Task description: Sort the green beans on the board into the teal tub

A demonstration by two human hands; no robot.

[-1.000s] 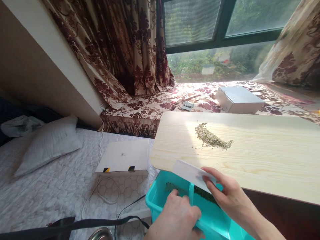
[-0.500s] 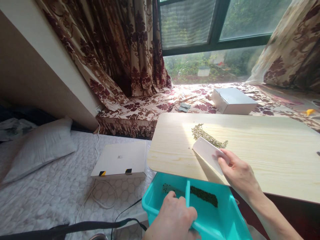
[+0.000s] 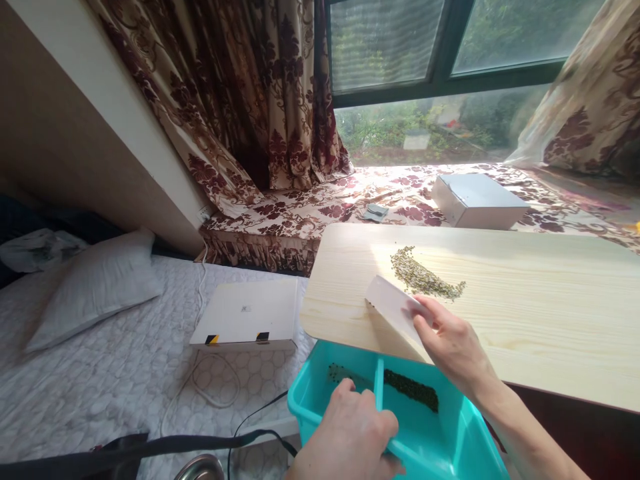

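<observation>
My right hand (image 3: 453,340) grips a thin white plastic scraper (image 3: 393,303), its edge close to the wooden tabletop (image 3: 540,300). A curved pile of small greenish beans (image 3: 425,277) lies on the wood just beyond the scraper, with a gap between them. Below the table's near edge is a teal divided bin (image 3: 415,433). My left hand (image 3: 350,427) is closed over the bin's near rim by the divider, some fingertips hidden. Dark green beans (image 3: 413,390) lie in a band in the right compartment. A few more are scattered in the left one.
A flat white box (image 3: 247,310) rests on the quilted bed (image 3: 125,373) at left, beside a white cable (image 3: 215,397). Another white box (image 3: 480,200) and a small grey cloth (image 3: 375,212) sit on the window ledge. A black strap (image 3: 165,445) crosses the lower left.
My right hand has drawn the scraper leftward, away from the bean pile. My left hand stays at the bin. The view has shifted slightly.
</observation>
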